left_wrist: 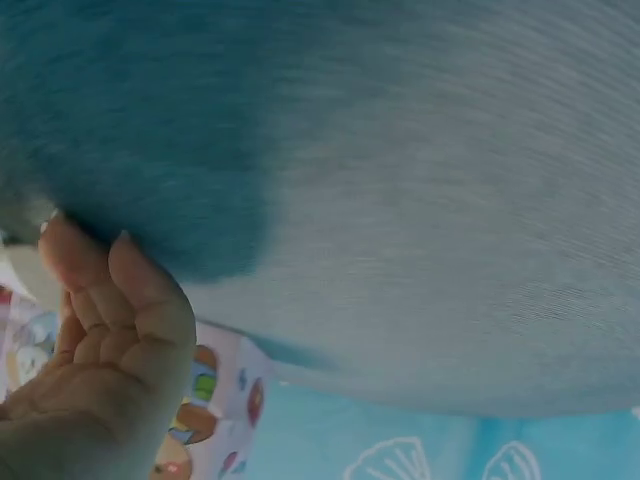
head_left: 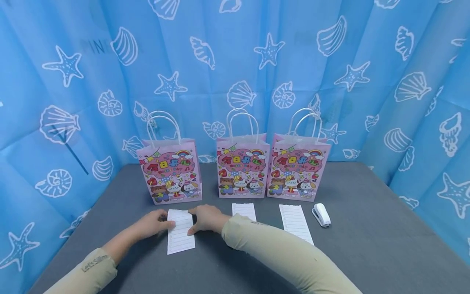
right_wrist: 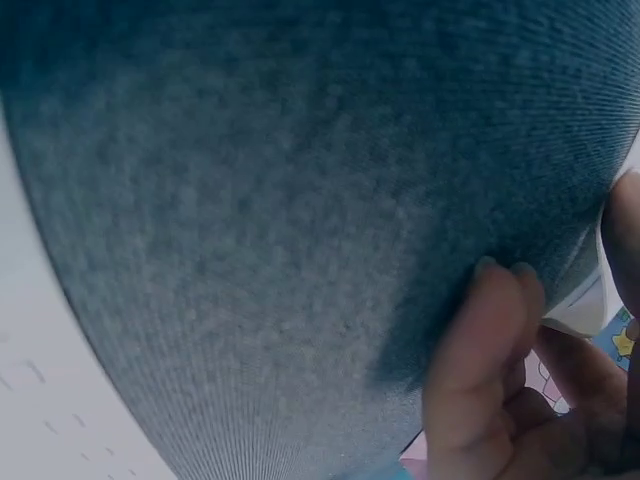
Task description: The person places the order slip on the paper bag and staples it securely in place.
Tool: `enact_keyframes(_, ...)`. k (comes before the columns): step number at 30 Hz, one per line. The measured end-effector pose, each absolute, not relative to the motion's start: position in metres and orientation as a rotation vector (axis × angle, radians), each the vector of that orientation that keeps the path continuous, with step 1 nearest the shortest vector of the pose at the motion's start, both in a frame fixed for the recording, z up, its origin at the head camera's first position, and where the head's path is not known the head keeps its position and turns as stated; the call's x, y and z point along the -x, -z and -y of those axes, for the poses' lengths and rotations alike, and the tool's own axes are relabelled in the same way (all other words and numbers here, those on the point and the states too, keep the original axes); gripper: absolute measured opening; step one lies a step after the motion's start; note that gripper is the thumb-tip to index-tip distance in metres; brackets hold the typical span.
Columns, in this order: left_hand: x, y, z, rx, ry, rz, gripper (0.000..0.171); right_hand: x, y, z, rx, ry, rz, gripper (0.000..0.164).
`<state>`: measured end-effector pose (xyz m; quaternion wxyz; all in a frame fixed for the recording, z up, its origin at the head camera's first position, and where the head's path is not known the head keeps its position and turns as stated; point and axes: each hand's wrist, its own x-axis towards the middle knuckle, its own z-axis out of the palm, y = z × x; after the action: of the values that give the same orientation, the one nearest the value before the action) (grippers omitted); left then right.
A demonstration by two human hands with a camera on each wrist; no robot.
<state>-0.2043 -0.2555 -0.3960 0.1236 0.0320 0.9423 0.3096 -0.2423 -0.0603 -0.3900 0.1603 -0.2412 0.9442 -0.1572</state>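
Note:
A white lined paper slip (head_left: 180,237) lies on the table before the left gift bag, its far end slightly raised and bent. My left hand (head_left: 151,223) pinches its left edge, thumb on top. On the opposite side my right hand (head_left: 208,218) pinches the slip near its far right corner, fingers bent. In the left wrist view the left hand (left_wrist: 110,350) has bent fingers, and a bit of white paper shows beyond them. The right wrist view shows the right hand (right_wrist: 500,390) with curled fingers beside the slip's curved edge (right_wrist: 588,305).
Pink cartoon gift bags with white handles stand at the back: left (head_left: 172,171), middle (head_left: 242,168) and right (head_left: 297,169). Two more lined slips, one in the middle (head_left: 244,210) and one at right (head_left: 293,220), lie partly under the right sleeve. A white stapler (head_left: 321,215) sits beside them.

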Motion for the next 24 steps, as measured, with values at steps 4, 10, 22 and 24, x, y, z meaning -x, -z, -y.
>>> enact_keyframes(4, 0.202, 0.393, 0.248, -0.036, -1.081, -2.709, 0.019, 0.241, 0.39, 0.058, 0.705, 0.458, -2.69, 0.071)
enact_keyframes(10, 0.194, 0.387, 0.236, -0.032, -1.18, -2.727, 0.019, 0.239, 0.381, 0.051, 0.631, 0.709, -2.603, 0.068)
enact_keyframes(22, 0.188, 0.371, 0.239, -0.065, -1.289, -2.761, 0.017, 0.238, 0.368, 0.046, 0.198, 1.449, -2.32, 0.024)
enact_keyframes(24, 0.188, 0.367, 0.24, -0.063, -1.3, -2.753, 0.018, 0.237, 0.365, 0.046, 0.177, 1.504, -2.292, 0.015)
